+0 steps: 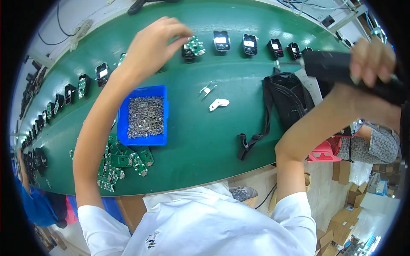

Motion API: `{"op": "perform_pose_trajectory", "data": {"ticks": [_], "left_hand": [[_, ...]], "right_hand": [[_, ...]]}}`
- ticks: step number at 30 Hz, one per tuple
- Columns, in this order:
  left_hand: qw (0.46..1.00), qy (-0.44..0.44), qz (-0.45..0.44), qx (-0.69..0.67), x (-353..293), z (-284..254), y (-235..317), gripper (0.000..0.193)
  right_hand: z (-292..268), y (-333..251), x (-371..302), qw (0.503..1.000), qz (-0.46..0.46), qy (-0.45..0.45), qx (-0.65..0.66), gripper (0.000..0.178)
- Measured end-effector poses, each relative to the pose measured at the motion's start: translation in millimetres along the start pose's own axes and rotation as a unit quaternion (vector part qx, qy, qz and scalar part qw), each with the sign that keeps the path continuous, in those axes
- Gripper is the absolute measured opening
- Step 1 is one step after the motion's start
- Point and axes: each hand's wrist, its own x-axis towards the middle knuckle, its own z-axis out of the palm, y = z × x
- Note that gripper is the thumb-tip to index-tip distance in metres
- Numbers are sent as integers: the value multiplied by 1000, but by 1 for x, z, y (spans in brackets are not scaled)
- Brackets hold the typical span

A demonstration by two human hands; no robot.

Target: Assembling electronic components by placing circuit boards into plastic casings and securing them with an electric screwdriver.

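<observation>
The green conveyor belt runs wide before me and everything sits on it. Near its middle, a little to my left, stands the blue bin, a shallow square tray heaped with small grey metal parts. Just below the bin, against its lower left corner, lies a loose pile of green circuit boards. Well to the right of the bin a black bag slumps with its strap trailing toward me. My right hand, far right of the bin and raised above the belt's edge, is wrapped around a black power screwdriver; its long body lies roughly level, its thin bit pointing left toward the row of black housings along the belt's far side. My left hand hovers beyond the bin, fingertips pinched together at a small green circuit board that sits on a black housing in that row; the board is tilted, studded with tiny components, its long axis slanting up to the right. Right of the bin lie a small white plastic piece and a bent metal clip.
</observation>
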Motion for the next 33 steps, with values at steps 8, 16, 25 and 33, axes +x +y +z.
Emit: {"op": "perform_pose_trajectory", "data": {"ticks": [8, 16, 25, 33], "left_hand": [[896, -391, -72, 198, -107, -68, 85, 9], [972, -160, -145, 94, -143, -47, 90, 11], [973, -46, -219, 54, -145, -38, 108, 17], [955, -90, -284, 5, -149, -34, 100, 14]], "right_hand": [[-8, 118, -9, 925, -10, 362, -116, 31], [-28, 184, -29, 851, 36, 494, -176, 24], [-35, 202, -43, 843, 54, 501, -187, 25], [-31, 209, -55, 884, 49, 435, -166, 25]]}}
